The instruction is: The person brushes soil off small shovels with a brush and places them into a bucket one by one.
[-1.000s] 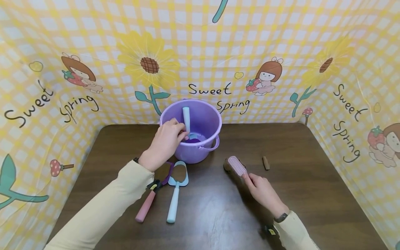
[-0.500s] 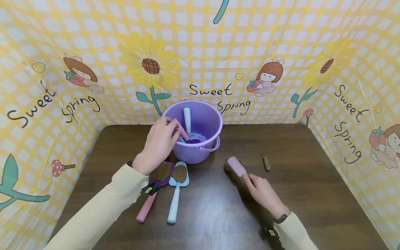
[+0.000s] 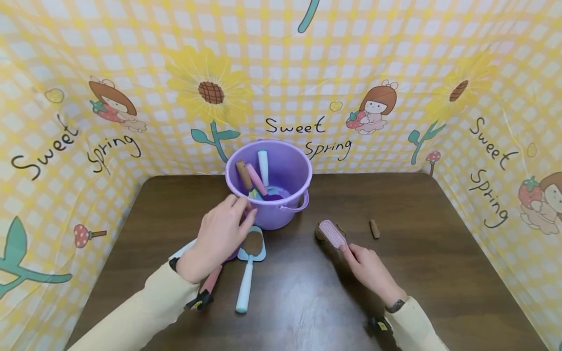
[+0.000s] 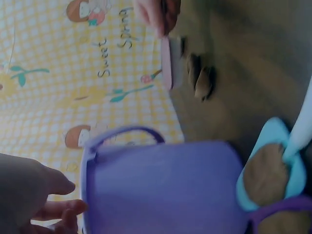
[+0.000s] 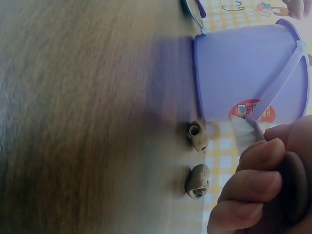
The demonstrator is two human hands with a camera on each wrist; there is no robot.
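My left hand [image 3: 219, 234] is just in front of the purple bucket [image 3: 272, 217], its fingers loosely bent and holding nothing. Inside the bucket lean tools with a pale blue handle [image 3: 263, 165], a pink handle [image 3: 256, 179] and a brown handle [image 3: 243, 174]. On the right, my right hand [image 3: 372, 274] grips a brush [image 3: 332, 234] with a pink dotted back; its white bristles [image 5: 243, 135] show in the right wrist view. A light blue shovel [image 3: 244, 287] with a brown patch in its blade lies before the bucket. A pink-handled purple shovel [image 3: 212, 279] is partly covered by my left hand.
A small brown piece [image 3: 374, 228] lies right of the brush on the dark wooden table [image 3: 307, 302]. Another brown lump [image 3: 320, 233] is partly hidden behind the brush head. A pale blue edge [image 3: 182, 249] shows behind my left wrist. Patterned cloth [image 3: 281, 73] walls the table's back and sides.
My left hand has let go of a tool in the bucket and drawn back over the rim towards me. The pink and brown handles now show. My right hand and the brush have stayed put.
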